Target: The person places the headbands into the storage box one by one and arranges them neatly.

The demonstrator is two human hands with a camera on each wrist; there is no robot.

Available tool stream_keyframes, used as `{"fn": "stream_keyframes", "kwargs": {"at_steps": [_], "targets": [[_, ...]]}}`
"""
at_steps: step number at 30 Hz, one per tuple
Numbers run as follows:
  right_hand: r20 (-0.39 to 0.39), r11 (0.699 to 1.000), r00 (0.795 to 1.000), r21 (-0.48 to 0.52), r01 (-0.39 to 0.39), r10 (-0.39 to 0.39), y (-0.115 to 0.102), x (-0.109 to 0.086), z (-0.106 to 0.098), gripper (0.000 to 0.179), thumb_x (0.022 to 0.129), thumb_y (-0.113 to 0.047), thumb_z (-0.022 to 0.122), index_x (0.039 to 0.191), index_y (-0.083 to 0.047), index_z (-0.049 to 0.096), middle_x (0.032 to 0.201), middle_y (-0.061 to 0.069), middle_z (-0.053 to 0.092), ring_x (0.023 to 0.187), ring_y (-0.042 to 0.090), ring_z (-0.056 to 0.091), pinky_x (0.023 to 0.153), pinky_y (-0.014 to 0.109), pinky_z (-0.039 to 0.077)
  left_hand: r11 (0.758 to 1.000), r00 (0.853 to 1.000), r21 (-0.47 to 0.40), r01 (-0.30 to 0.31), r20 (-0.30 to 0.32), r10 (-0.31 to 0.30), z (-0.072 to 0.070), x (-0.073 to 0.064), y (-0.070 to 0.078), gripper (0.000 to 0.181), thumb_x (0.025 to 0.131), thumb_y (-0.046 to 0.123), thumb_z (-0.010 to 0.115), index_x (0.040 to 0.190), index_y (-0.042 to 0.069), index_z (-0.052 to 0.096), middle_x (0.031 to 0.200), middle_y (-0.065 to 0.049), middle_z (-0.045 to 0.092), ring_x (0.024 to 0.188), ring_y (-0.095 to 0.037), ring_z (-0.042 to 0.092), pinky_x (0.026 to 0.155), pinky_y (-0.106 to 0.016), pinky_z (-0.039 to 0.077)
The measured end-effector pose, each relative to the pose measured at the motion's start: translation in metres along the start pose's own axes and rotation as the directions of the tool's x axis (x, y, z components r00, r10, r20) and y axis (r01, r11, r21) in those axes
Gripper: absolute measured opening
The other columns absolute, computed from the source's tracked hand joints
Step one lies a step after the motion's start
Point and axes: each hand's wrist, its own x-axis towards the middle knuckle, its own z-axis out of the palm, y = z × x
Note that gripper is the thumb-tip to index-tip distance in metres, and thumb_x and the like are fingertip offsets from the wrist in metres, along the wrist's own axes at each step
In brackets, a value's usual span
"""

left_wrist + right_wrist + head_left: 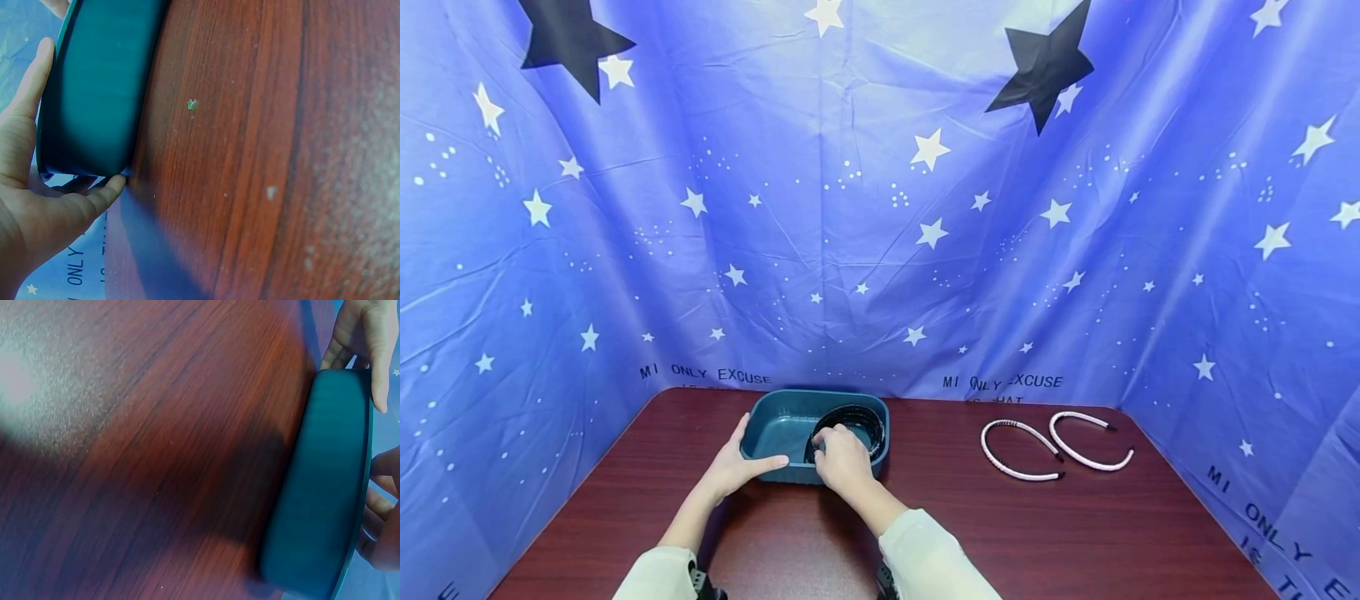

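Note:
A dark green plastic basin (775, 477) stands on the table near its back edge. My left hand (734, 463) holds its left end, thumb along the front rim and fingers against the side wall. In the left wrist view, those fingers (107, 192) lie at the basin's end wall, low by the table. Inside the right half of the basin lie black hoops (867, 417) that look like stacked headbands. My right hand (844, 458) reaches over the front rim with curled fingers and pinches the near part of a black headband. Its fingertips are partly hidden.
Two pale pink headbands with black tips lie on the right of the table, a left one (987, 446) and a right one (1101, 465). The reddish-brown table (1037, 533) is backed by a blue star-printed cloth (850, 250) on three sides.

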Motion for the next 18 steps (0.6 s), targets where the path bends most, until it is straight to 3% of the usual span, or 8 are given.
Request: {"fn": "stream_keyframes", "kwargs": {"at_steps": [9,18], "targets": [[0.014,1.0,1.0,0.022,0.003,-0.003,0.005,0.002,-0.003,0.01,0.083,-0.021,0.069,0.092,-0.018,0.071,0.084,-0.002,0.061,0.073,0.014,0.06,0.059,0.03,0.048,1.0,1.0,0.001,0.0,-0.002,0.0,0.001,0.002,-0.002,0.116,0.072,0.045,0.076,0.152,0.013,-0.002,0.156,-0.02,0.009,0.138,-0.042,0.021,0.108,-0.062,0.025],[-0.007,1.0,1.0,0.007,0.009,-0.009,0.01,0.006,-0.014,0.012,0.083,-0.024,0.068,0.093,-0.019,0.071,0.087,-0.001,0.063,0.081,0.017,0.063,0.063,0.032,0.051,1.0,1.0,0.01,0.008,0.0,-0.008,0.001,0.002,-0.002,0.115,0.073,0.045,0.076,0.151,0.013,-0.002,0.156,-0.021,0.009,0.138,-0.043,0.02,0.107,-0.063,0.024]]}}
